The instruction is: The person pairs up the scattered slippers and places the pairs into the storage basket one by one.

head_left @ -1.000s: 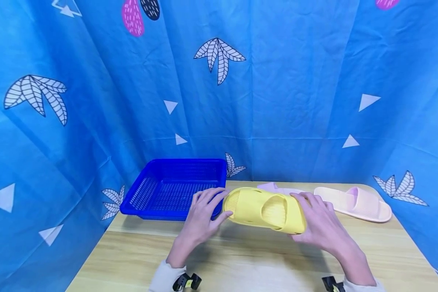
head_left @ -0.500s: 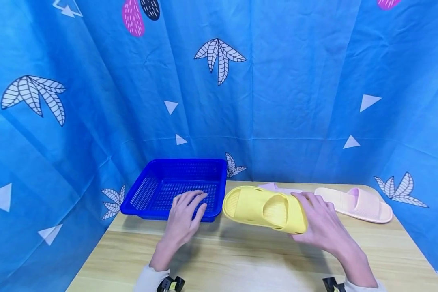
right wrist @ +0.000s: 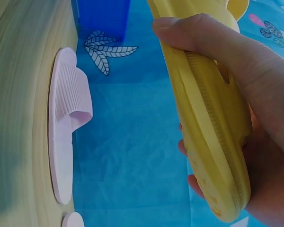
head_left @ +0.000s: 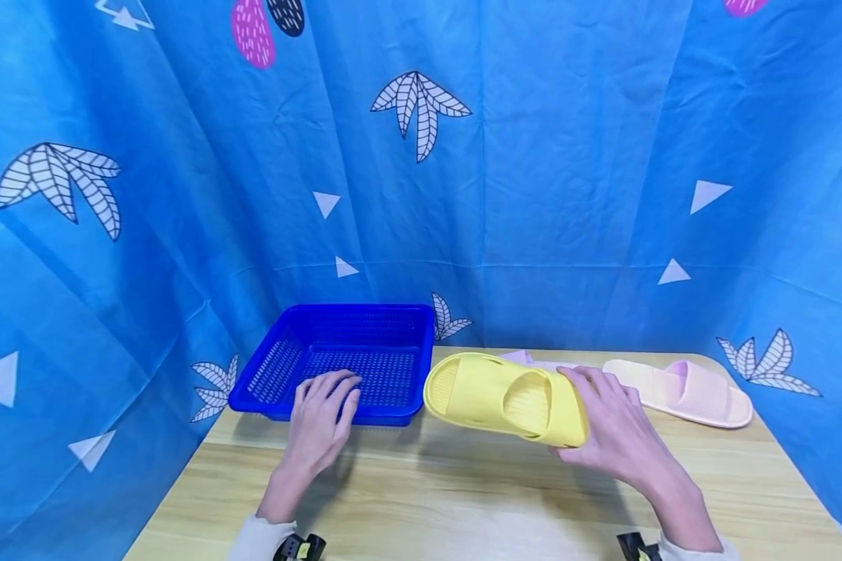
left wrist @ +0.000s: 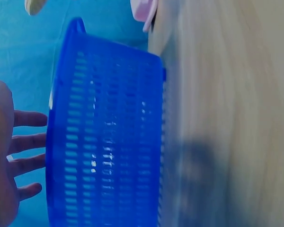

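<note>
A yellow slipper (head_left: 487, 393) with broad straps is held up over the table by my right hand (head_left: 613, 425), which grips its right end. In the right wrist view the thumb lies along the slipper's (right wrist: 206, 118) edge, and fingertips show on its far side. My left hand (head_left: 320, 421) holds nothing; its fingers are spread near the front rim of a blue plastic basket (head_left: 274, 411), overlapping it in the head view. From the left wrist, those fingers point toward the basket's (left wrist: 106, 127) slotted wall.
A pale pink slipper (head_left: 709, 393) lies at the table's back right. A lilac slipper (head_left: 519, 356) is partly hidden behind the yellow one. The wooden table (head_left: 477, 506) backs onto a blue patterned curtain (head_left: 568, 195).
My left hand has let go of the yellow slipper's left end and moved left to the basket's front. The right hand keeps its grip, and the slipper's left end has risen slightly.
</note>
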`<state>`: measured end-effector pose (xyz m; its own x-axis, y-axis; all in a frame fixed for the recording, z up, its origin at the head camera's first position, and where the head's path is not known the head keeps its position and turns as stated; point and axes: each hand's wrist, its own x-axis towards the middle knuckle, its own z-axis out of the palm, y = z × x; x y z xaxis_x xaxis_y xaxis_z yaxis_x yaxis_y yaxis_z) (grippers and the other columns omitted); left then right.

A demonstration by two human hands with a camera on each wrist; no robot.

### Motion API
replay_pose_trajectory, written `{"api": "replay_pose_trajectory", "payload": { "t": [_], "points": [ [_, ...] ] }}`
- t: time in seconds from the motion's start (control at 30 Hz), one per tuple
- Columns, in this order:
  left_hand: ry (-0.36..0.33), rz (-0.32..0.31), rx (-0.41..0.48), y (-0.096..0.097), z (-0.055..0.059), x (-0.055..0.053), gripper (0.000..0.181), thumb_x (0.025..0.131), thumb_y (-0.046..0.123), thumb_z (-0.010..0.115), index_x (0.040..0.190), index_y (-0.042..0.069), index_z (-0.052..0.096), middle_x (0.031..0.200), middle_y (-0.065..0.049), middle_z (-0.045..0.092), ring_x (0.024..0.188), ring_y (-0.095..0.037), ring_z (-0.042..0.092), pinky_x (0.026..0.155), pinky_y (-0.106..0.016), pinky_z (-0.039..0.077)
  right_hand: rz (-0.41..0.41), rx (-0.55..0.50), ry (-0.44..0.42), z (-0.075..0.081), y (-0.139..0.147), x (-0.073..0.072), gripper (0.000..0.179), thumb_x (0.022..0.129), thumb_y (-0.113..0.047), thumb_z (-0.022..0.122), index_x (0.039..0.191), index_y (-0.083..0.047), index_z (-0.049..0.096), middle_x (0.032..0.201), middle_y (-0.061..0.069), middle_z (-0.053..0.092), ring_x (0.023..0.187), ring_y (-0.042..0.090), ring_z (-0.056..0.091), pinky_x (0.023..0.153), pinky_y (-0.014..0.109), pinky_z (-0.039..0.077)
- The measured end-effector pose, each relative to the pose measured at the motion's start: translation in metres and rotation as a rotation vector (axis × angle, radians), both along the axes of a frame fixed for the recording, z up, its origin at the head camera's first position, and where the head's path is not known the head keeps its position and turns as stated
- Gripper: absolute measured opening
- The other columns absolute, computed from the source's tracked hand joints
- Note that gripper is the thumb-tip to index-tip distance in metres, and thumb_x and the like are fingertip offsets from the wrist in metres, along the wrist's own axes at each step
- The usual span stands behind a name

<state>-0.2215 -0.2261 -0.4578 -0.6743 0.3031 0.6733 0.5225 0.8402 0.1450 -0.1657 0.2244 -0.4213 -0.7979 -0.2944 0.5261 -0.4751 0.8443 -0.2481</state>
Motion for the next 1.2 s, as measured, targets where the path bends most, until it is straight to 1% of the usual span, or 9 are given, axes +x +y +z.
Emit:
{"api": "replay_pose_trajectory", "payload": {
  "t": [0.17,0.3,0.37,0.47,0.57,0.67,0.83,1.0,1.2],
  "points": [
    [-0.005,0.029,-0.001,-0.015,-0.008,-0.001,0.033,0.106,0.027,0.048,0.115,0.011,0.075,0.123,-0.009,0.069,0.118,-0.034,0.060,0.100,-0.056,0.038,0.001,-0.002,0.004,0.001,-0.001,-0.001,0.113,0.045,-0.043,0.097,0.142,-0.007,0.053,0.126,0.013,0.058,0.109,0.031,0.054,0.078,0.047,0.039],
    [0.012,0.041,0.006,-0.027,-0.015,-0.002,0.032,0.104,0.026,0.049,0.112,0.009,0.075,0.119,-0.011,0.070,0.116,-0.036,0.060,0.100,-0.056,0.037,0.004,-0.004,0.009,0.002,-0.001,-0.001,0.112,0.046,-0.044,0.097,0.142,-0.007,0.053,0.126,0.012,0.057,0.110,0.031,0.054,0.077,0.047,0.039],
    [0.018,0.058,0.014,-0.034,-0.017,-0.004,0.031,0.104,0.025,0.050,0.110,0.009,0.076,0.118,-0.011,0.070,0.116,-0.036,0.060,0.100,-0.056,0.037,0.006,-0.006,0.012,0.002,-0.002,-0.001,0.112,0.046,-0.044,0.097,0.143,-0.007,0.053,0.126,0.012,0.057,0.110,0.031,0.054,0.077,0.047,0.038],
    [-0.002,0.098,0.019,-0.045,-0.020,-0.005,0.031,0.104,0.025,0.049,0.109,0.009,0.076,0.118,-0.010,0.070,0.117,-0.036,0.059,0.100,-0.057,0.036,0.009,-0.009,0.011,0.001,-0.003,-0.001,0.113,0.046,-0.044,0.097,0.143,-0.008,0.053,0.126,0.012,0.057,0.110,0.031,0.054,0.077,0.046,0.038],
    [-0.024,0.136,0.013,-0.055,-0.023,-0.003,0.031,0.105,0.024,0.048,0.108,0.010,0.075,0.118,-0.010,0.070,0.117,-0.037,0.058,0.100,-0.059,0.035,0.009,-0.012,0.007,0.001,-0.004,-0.001,0.113,0.046,-0.045,0.097,0.143,-0.008,0.053,0.126,0.012,0.058,0.110,0.031,0.054,0.077,0.045,0.038],
    [-0.037,0.155,0.018,-0.061,-0.025,-0.002,0.032,0.105,0.023,0.047,0.107,0.009,0.075,0.117,-0.011,0.070,0.117,-0.038,0.058,0.100,-0.060,0.034,0.008,-0.013,0.006,0.000,-0.005,-0.001,0.112,0.046,-0.045,0.097,0.142,-0.008,0.053,0.126,0.011,0.058,0.110,0.030,0.054,0.077,0.045,0.038],
    [-0.051,0.188,0.020,-0.067,-0.030,-0.001,0.031,0.105,0.023,0.049,0.106,0.007,0.075,0.115,-0.013,0.070,0.114,-0.038,0.059,0.105,-0.064,0.032,0.009,-0.013,-0.001,0.000,-0.006,-0.002,0.112,0.046,-0.045,0.097,0.143,-0.008,0.053,0.126,0.011,0.058,0.111,0.030,0.054,0.077,0.045,0.038],
    [-0.052,0.188,-0.016,-0.070,-0.034,-0.001,0.030,0.105,0.023,0.049,0.104,0.007,0.074,0.111,-0.014,0.070,0.111,-0.039,0.059,0.106,-0.067,0.030,0.009,-0.012,-0.008,-0.002,-0.006,-0.002,0.113,0.046,-0.044,0.098,0.143,-0.008,0.053,0.125,0.011,0.058,0.111,0.030,0.054,0.077,0.046,0.038],
    [-0.054,0.162,-0.048,-0.072,-0.037,-0.003,0.029,0.106,0.024,0.047,0.101,0.008,0.071,0.103,-0.012,0.068,0.104,-0.039,0.057,0.103,-0.064,0.031,0.007,-0.012,-0.016,-0.004,-0.005,-0.001,0.113,0.047,-0.043,0.098,0.144,-0.008,0.052,0.124,0.011,0.059,0.109,0.030,0.054,0.076,0.045,0.038]
  ]
}}
